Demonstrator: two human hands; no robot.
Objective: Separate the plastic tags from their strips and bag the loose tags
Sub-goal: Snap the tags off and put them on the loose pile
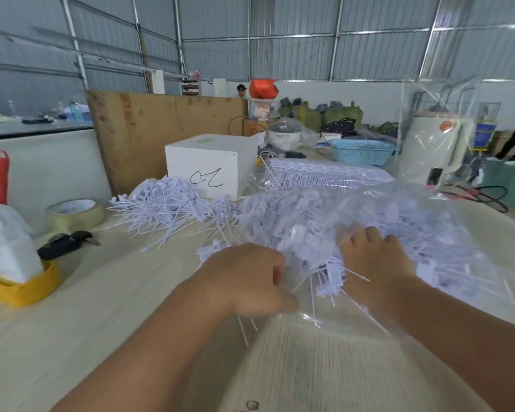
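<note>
A clear plastic bag point(428, 227) full of loose white tags lies on the table in front of me, its mouth toward me. My left hand point(250, 281) pinches the bag's near edge together with a few thin white tags. My right hand point(372, 257) reaches into the bag's mouth, fingers curled among the tags; whether it grips any is hidden. A heap of loose white tags point(167, 209) lies on the table to the left of the bag. Behind it, tags still on their strips point(318, 173) lie packed in clear plastic.
A white box point(211, 165) stands behind the heap, with a brown board point(161, 129) behind it. A tape roll point(75, 214), a dark key fob point(64, 243) and a yellow tray point(21, 289) sit at left. A blue basket point(361, 151) is at back right.
</note>
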